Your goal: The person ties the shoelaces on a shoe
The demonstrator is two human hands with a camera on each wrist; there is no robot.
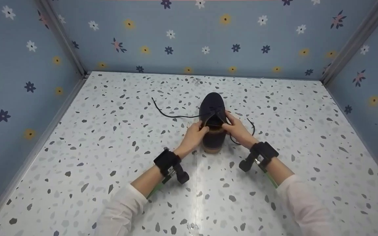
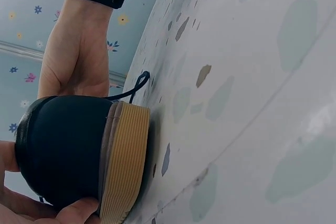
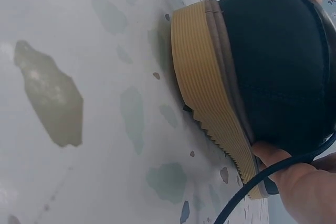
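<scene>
A dark navy lace-up shoe [image 1: 212, 100] stands upright on the table, toe pointing away from me. Its heel and ribbed tan sole [image 2: 128, 156] show close up in the wrist views. With thumb and fingers, my left hand [image 1: 194, 136] pinches the left edge of the shoe's opening. The opposite edge is gripped by my right hand [image 1: 239, 128], thumb at the inside and fingers along the outer side. Between them the opening is spread. One loose shoelace [image 1: 166, 114] trails out left; another lace end [image 1: 253, 126] loops on the right, passing by the right hand.
The speckled white tabletop [image 1: 110, 157] extends around the shoe. Blue flowered panels [image 1: 189, 36] enclose it at the back and both sides. Each wrist carries a black strapped camera mount [image 1: 263, 152].
</scene>
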